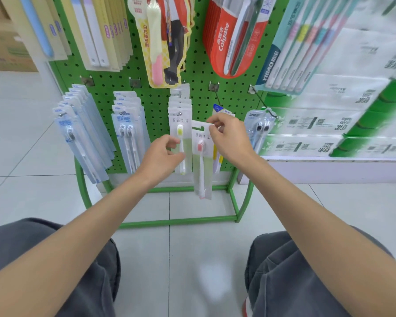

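r hand (pixel 229 136) pinches top of pink toothbrush pack (pixel 201 161); l hand (pixel 162 154) holds yellow toothbrush pack (pixel 181 133) on pegboard (pixel 157 99).

Pegboard rack (pixel 199 72): green, perforated, on green tube frame.
Colgate pack (pixel 224 40): red, hung upper R of rack.
Cartoon pack (pixel 169 42): rack top centre, w/ pink-cream brush.
Pale yellow packs (pixel 101 35): rack top L, stacked.
Blue-grey packs (pixel 85 133): rack lower L edge, fanned.
Twin-brush packs (pixel 128 133): rack lower row, L of centre.
Yibao multipack (pixel 293 56): at rack's upper R edge.
Tissue packs (pixel 329 124): R of rack, green-white.
Floor tiles (pixel 192 252): pale, under rack.
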A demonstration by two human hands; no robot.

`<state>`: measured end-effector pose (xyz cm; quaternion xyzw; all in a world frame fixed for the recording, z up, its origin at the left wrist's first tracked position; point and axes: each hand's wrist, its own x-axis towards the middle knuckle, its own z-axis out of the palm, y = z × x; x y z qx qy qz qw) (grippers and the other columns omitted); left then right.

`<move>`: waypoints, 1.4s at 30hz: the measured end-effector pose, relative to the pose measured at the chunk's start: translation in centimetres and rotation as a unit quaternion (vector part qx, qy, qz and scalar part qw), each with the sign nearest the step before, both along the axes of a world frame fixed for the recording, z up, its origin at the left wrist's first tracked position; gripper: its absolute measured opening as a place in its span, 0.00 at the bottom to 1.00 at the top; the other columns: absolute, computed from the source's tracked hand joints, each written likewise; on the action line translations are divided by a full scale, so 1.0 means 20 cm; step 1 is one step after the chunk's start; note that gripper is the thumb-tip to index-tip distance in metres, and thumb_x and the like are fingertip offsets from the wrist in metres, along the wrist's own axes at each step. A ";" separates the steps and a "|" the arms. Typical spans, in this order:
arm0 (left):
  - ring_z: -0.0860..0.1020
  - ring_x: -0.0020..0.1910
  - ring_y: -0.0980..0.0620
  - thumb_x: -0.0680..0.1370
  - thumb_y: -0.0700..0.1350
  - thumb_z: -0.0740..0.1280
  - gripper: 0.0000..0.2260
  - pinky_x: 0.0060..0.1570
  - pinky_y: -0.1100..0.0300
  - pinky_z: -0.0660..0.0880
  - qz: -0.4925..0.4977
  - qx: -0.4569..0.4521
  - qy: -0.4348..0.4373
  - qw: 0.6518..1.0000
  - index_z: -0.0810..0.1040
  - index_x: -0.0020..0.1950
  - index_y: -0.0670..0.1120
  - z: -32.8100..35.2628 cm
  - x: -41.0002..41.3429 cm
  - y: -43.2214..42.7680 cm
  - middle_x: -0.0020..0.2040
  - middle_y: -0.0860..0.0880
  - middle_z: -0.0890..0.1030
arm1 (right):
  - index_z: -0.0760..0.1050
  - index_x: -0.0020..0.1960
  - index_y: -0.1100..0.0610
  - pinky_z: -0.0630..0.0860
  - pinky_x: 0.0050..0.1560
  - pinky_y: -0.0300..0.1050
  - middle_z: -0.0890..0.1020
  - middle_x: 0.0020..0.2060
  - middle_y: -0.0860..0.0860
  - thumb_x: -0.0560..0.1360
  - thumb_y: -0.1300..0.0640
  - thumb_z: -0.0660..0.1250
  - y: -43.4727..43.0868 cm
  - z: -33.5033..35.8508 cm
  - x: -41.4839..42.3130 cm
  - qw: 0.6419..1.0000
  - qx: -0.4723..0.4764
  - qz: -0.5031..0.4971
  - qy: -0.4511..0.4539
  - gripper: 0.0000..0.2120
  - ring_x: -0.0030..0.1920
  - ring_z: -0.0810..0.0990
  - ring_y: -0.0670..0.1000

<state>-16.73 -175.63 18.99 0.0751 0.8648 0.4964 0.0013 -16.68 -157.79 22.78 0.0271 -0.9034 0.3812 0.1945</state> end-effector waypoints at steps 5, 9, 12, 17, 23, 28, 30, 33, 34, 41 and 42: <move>0.80 0.39 0.54 0.76 0.49 0.72 0.27 0.39 0.60 0.74 -0.104 -0.022 -0.091 0.990 0.65 0.72 0.50 -0.05 0.02 0.05 0.59 0.51 0.75 | 0.75 0.46 0.51 0.72 0.35 0.38 0.77 0.39 0.47 0.79 0.64 0.61 0.03 -0.05 0.06 0.994 -0.090 0.047 -0.050 0.09 0.34 0.75 0.47; 0.77 0.41 0.53 0.77 0.45 0.71 0.06 0.38 0.62 0.71 -0.093 -0.052 -0.034 0.994 0.77 0.52 0.48 -0.08 0.01 0.10 0.44 0.52 0.78 | 0.75 0.46 0.53 0.78 0.38 0.47 0.77 0.38 0.50 0.80 0.64 0.60 0.05 -0.08 0.09 0.989 -0.117 0.051 -0.080 0.09 0.32 0.78 0.48; 0.77 0.33 0.55 0.80 0.42 0.68 0.04 0.33 0.64 0.69 -0.113 -0.015 -0.041 0.993 0.78 0.45 0.48 -0.09 0.00 0.12 0.41 0.52 0.80 | 0.75 0.49 0.56 0.78 0.37 0.43 0.76 0.38 0.49 0.80 0.63 0.60 0.05 -0.09 0.10 0.988 -0.117 0.053 -0.090 0.07 0.31 0.77 0.46; 0.78 0.30 0.56 0.80 0.42 0.67 0.10 0.30 0.67 0.68 -0.122 0.005 -0.025 0.992 0.73 0.40 0.51 -0.08 0.01 0.15 0.35 0.54 0.79 | 0.76 0.46 0.55 0.71 0.36 0.38 0.77 0.37 0.46 0.74 0.52 0.72 0.05 -0.08 0.10 0.993 -0.093 0.032 -0.071 0.08 0.32 0.74 0.46; 0.76 0.28 0.61 0.81 0.43 0.66 0.07 0.33 0.64 0.71 -0.104 0.026 -0.021 0.994 0.77 0.42 0.45 -0.08 0.01 0.14 0.37 0.52 0.78 | 0.74 0.43 0.55 0.70 0.36 0.37 0.75 0.35 0.45 0.74 0.53 0.72 0.05 -0.08 0.09 0.991 -0.114 0.013 -0.071 0.09 0.32 0.73 0.45; 0.74 0.30 0.59 0.80 0.43 0.67 0.08 0.35 0.66 0.73 -0.076 0.103 -0.029 0.991 0.81 0.43 0.50 -0.05 0.00 0.12 0.35 0.52 0.76 | 0.77 0.49 0.61 0.70 0.28 0.33 0.77 0.35 0.53 0.78 0.57 0.69 0.08 -0.05 0.08 0.976 -0.193 0.014 -0.098 0.07 0.29 0.75 0.47; 0.74 0.31 0.59 0.80 0.44 0.66 0.08 0.35 0.67 0.72 -0.063 0.124 -0.032 0.990 0.81 0.44 0.52 -0.04 0.01 0.12 0.35 0.53 0.76 | 0.77 0.46 0.60 0.69 0.28 0.34 0.77 0.31 0.52 0.78 0.56 0.68 0.08 -0.04 0.09 0.970 -0.209 0.018 -0.122 0.08 0.25 0.73 0.44; 0.73 0.32 0.57 0.81 0.43 0.66 0.06 0.37 0.65 0.72 -0.042 0.166 -0.051 0.984 0.82 0.47 0.51 -0.03 0.01 0.13 0.35 0.54 0.76 | 0.75 0.40 0.56 0.70 0.29 0.35 0.77 0.28 0.53 0.79 0.51 0.67 0.08 -0.04 0.09 0.961 -0.214 0.024 -0.173 0.12 0.24 0.71 0.44; 0.72 0.32 0.58 0.81 0.43 0.66 0.06 0.37 0.65 0.72 -0.033 0.183 -0.062 0.981 0.82 0.47 0.51 -0.02 0.01 0.13 0.33 0.55 0.75 | 0.76 0.41 0.56 0.70 0.29 0.34 0.77 0.28 0.53 0.79 0.51 0.67 0.08 -0.04 0.09 0.958 -0.218 0.029 -0.185 0.12 0.24 0.71 0.44; 0.71 0.29 0.58 0.80 0.44 0.68 0.03 0.36 0.65 0.73 0.011 0.280 -0.136 0.950 0.81 0.50 0.48 0.00 -0.02 0.11 0.27 0.56 0.72 | 0.74 0.42 0.61 0.70 0.30 0.36 0.75 0.31 0.50 0.80 0.50 0.65 0.05 -0.11 0.11 0.949 -0.179 0.083 -0.245 0.15 0.26 0.74 0.44; 0.71 0.29 0.58 0.80 0.44 0.68 0.04 0.36 0.65 0.73 0.014 0.288 -0.143 0.947 0.81 0.51 0.47 0.00 -0.02 0.11 0.28 0.55 0.72 | 0.73 0.40 0.60 0.70 0.31 0.37 0.75 0.32 0.50 0.80 0.49 0.65 0.05 -0.13 0.11 0.947 -0.174 0.089 -0.256 0.16 0.27 0.75 0.44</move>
